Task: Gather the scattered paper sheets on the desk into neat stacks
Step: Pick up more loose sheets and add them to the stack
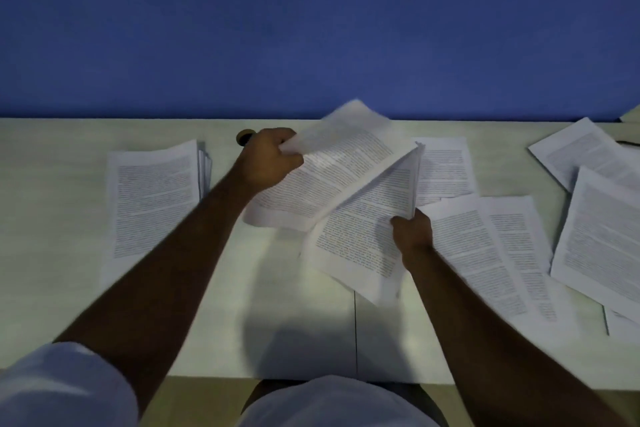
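Observation:
Printed white paper sheets lie across the pale desk [298,322]. My left hand [268,159] grips the top left corner of a bundle of sheets [329,177] lifted and tilted above the desk. My right hand [412,230] pinches the right edge of a second bundle [360,239] that hangs just under the first. A stack of sheets [152,204] lies flat at the left. Loose overlapping sheets [485,253] lie to the right of my right hand, and one sheet [445,166] lies behind the held bundles.
More sheets [599,239] overlap at the desk's right end, some reaching past the frame edge. A small dark round object [245,137] sits behind my left hand near the blue wall [311,28]. A seam [355,333] runs through the desk front.

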